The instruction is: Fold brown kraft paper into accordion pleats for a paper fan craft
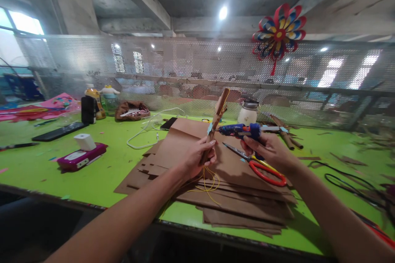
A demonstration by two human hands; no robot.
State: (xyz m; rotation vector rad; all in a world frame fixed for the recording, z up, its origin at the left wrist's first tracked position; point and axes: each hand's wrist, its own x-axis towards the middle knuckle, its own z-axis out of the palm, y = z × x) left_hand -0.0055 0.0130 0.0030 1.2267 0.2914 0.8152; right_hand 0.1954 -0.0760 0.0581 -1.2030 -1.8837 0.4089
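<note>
My left hand point(197, 156) grips a brown rolled paper stick point(217, 120) held upright and tilted right, with thin yellow strings point(210, 181) hanging from its lower end. My right hand point(268, 148) holds a blue glue gun point(240, 130) whose nozzle points left and touches the stick near its middle. Both hands hover over a stack of brown paper sheets point(222, 197) on the green table point(101, 176). Red-handled scissors point(262, 168) lie on the sheets just below my right hand.
A white jar point(247, 113), more brown rolled sticks point(286, 135), black cables point(352, 181), a white charger cable point(145, 131), a pink box with a white block point(80, 154), phones point(58, 131), bottles point(98, 102) and a perforated metal screen point(185, 74) with a paper pinwheel point(279, 33).
</note>
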